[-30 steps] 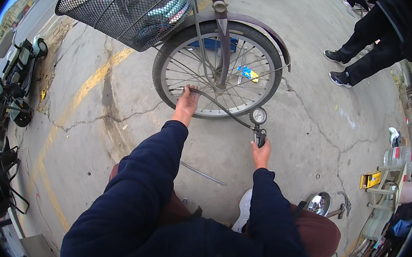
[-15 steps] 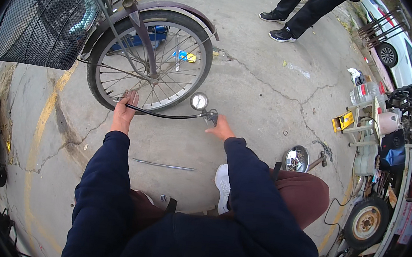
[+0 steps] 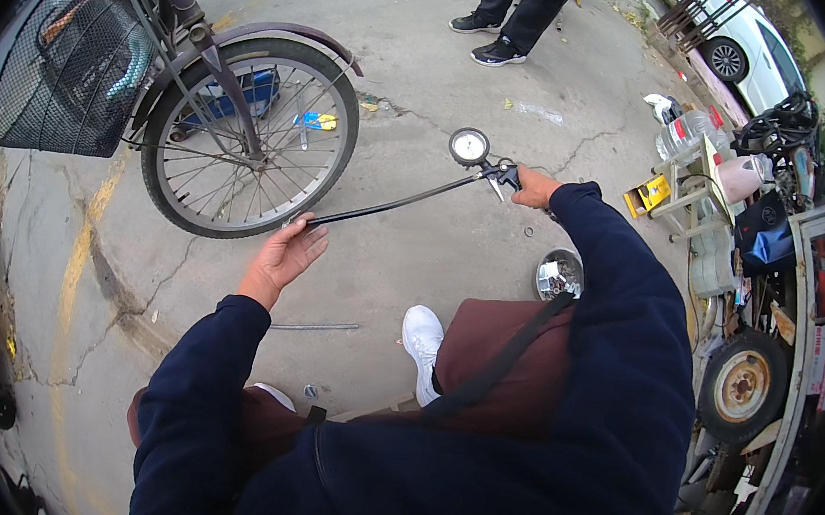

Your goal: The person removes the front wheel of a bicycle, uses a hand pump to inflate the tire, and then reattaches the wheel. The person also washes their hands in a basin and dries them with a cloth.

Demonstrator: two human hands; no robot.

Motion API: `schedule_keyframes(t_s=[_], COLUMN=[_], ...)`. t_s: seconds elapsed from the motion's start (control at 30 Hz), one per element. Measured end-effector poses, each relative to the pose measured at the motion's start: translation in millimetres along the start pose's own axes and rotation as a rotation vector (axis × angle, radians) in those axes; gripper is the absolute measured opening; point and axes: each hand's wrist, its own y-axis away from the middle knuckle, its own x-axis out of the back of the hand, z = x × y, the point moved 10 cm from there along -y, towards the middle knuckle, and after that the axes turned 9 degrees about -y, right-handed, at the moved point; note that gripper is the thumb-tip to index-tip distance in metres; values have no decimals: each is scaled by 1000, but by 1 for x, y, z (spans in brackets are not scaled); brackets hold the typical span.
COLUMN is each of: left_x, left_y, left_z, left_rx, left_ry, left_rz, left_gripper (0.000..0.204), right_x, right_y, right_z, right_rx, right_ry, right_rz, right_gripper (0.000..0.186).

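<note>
The left hand [image 3: 284,252] is near the middle of the picture, a bit to the left. Its thumb and pointer finger pinch the end of a thin black hose [image 3: 393,203], and the other fingers are loose and spread. The hand is right by the low edge of the bike wheel [image 3: 342,145], but I can't tell if they touch.

The hose runs up and to the right, to the right hand [image 3: 535,188], just right of the middle. That hand grips the black handle [image 3: 509,174] at the hose's other end. A round gauge [image 3: 468,147] with a white face is joined on there, above the hose.

The wheel is in the upper left, with a black wire basket [image 3: 65,70] beside it. A yellow and blue packet [image 3: 318,121] shows through the spokes.

Below the hose, a thin metal rod [image 3: 315,327] lies on the ground. A shiny bowl [image 3: 560,273] with small bits in it sits under the right arm. On the right side are a yellow box [image 3: 646,196], a big clear bottle [image 3: 685,133] and an old rusty wheel [image 3: 743,386]. Someone in black shoes [image 3: 499,54] stands at the top.
</note>
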Motion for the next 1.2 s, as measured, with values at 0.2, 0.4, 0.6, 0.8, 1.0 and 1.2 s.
schedule_keyframes(t_s=[0.2,0.4,0.6,0.8,1.0,1.2], left_x=[-95,8,86,112,128,135], left_y=[-3,-12,16,44,50,42], left_z=[-74,-84,-88,-101,-109,-106], left_rx=[175,236,243,229,236,236], left_ry=[-246,-415,-382,-329,-306,-283], left_rz=[-224,177,452,572,563,570], left_gripper=[51,42,36,36,38,39], right_x=[52,-80,-218,-231,-211,-196], right_y=[184,296,275,236,232,228], right_z=[148,298,368,334,311,291], right_rx=[-288,-453,-923,-1144,-1238,-1199], right_ry=[20,-610,-828,-746,-596,-443], right_rz=[396,814,1102,1132,959,830], right_gripper=[41,22,43,35,38,44])
